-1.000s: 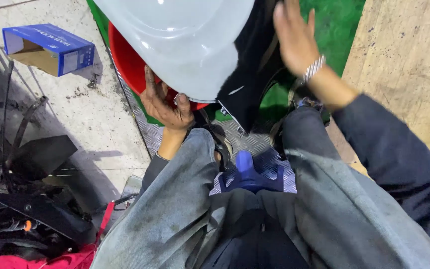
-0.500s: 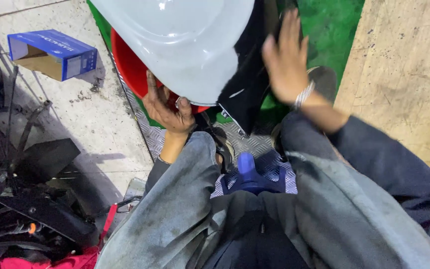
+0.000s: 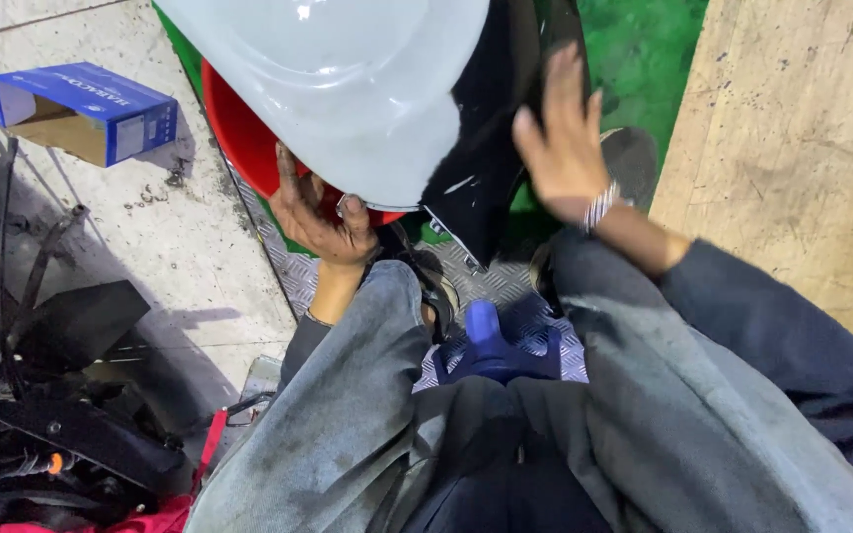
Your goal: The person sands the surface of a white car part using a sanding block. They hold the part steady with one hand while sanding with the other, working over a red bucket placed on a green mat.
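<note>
A large white curved plastic panel (image 3: 348, 79) fills the top centre, with a red rounded part (image 3: 234, 128) behind its left edge. My left hand (image 3: 323, 212) grips the panel's lower edge from below, fingers curled up under it. A black panel (image 3: 491, 148) hangs down at the white panel's right side. My right hand (image 3: 560, 143) is open, fingers spread and blurred, right beside the black panel; a metal bracelet sits on its wrist. My knees in grey trousers fill the lower frame.
A blue cardboard box (image 3: 86, 111) lies open on the concrete at upper left. Black plastic parts and cables (image 3: 51, 395) pile up at lower left. A blue stool (image 3: 496, 345) stands on metal tread plate (image 3: 293, 271). Green flooring (image 3: 644, 59) and a wooden board (image 3: 792, 148) lie to the right.
My right hand has moved left and lower, from above the green floor to the black panel's edge. My left hand has kept its grip under the white panel.
</note>
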